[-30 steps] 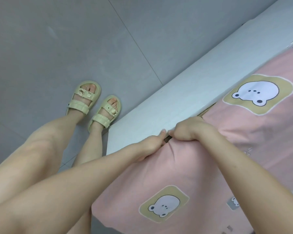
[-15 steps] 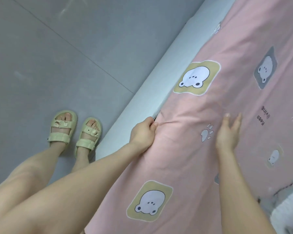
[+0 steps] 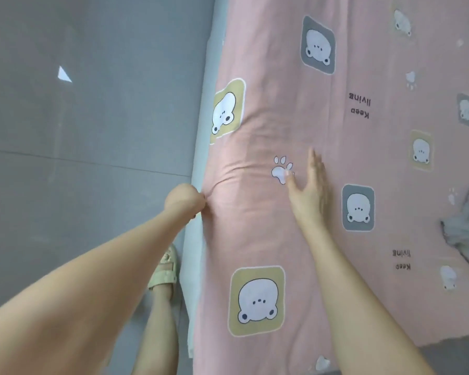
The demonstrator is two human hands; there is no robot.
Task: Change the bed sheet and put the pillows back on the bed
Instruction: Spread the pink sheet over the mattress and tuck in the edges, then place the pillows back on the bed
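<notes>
bed sheet (image 3: 268, 234) spread over the bed, one edge gripped

the pink sheet covers the top of the bed (image 3: 201, 147), whose pale side shows as a narrow strip along the sheet's left border, next to the grey tiled floor (image 3: 92, 158). its print has white bear faces on rounded squares, some mustard yellow and some grey, with small white paw marks and dark lettering that reads "keep living", upside down from here. the left hand (image 3: 186, 198) is curled into a fist at the sheet's edge and grips the cloth; creases fan out from that spot. the right hand (image 3: 309, 188) lies flat on the sheet, fingers straight and together, holding nothing, its thumb tip at a paw mark. a crumpled grey cloth (image 3: 466, 234) shows beside the sheet at the right. a pale green sandal (image 3: 167, 269) stands on the floor just beside the bed.
</notes>
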